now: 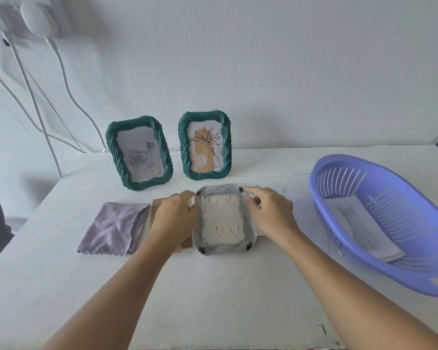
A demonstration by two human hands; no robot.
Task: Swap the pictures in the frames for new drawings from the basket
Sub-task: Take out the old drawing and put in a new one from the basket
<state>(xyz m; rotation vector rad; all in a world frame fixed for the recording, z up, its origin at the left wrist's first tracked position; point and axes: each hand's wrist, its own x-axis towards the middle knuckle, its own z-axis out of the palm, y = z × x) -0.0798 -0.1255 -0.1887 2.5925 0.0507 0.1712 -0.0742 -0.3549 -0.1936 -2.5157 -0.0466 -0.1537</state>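
1. Here the face-down frame point(224, 219) lies flat on the white table point(213, 299), between both hands, its long axis running away from the person; a sheet with red marks sits in its open back
2. The left hand point(173, 217) touches the frame's left edge, fingers bent toward it; whether they pinch the rim I cannot tell
3. The right hand point(269, 213) reaches over the far right corner, fingertips curled at the black clip point(240, 190) there, seemingly pinching at it
4. The purple basket point(364, 253) stands well apart to the right, nearer the right hand, with a cat drawing point(359, 226) lying inside
5. Two green frames point(139, 152) stand upright by the wall, pictures facing out
6. A lilac cloth point(114, 228) and a brown backing board point(157, 208) lie left of the left hand
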